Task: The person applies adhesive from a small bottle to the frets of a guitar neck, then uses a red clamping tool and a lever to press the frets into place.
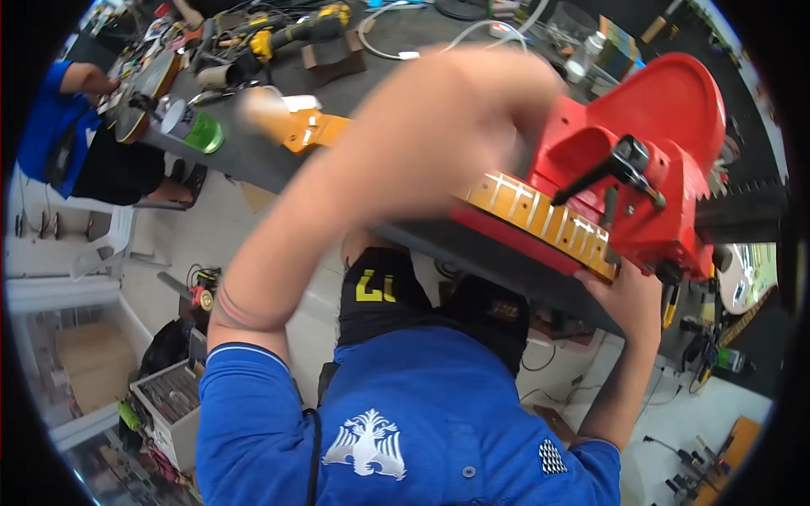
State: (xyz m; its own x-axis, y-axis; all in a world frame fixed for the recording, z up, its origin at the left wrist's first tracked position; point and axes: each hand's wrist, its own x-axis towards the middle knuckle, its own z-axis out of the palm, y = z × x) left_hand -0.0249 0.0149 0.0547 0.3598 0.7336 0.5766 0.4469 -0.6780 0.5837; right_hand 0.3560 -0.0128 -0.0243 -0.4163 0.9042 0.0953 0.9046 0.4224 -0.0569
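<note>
Guitar neck (540,211) slants from eleven o'clock to three, beside a red press (666,194). Right hand (634,295) clasps its three-o'clock end; left hand (498,93), apart at one o'clock, blurs, grip untellable. Ten o'clock: tub (176,118) holding green liquid (205,135). Eight: box (182,440) of flat pieces (167,393).

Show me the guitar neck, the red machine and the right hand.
Guitar neck (540,217): head view, on the fretted face.
Red machine (680,187): head view, on its body.
Right hand (629,297): head view, middle of the hand.
</note>
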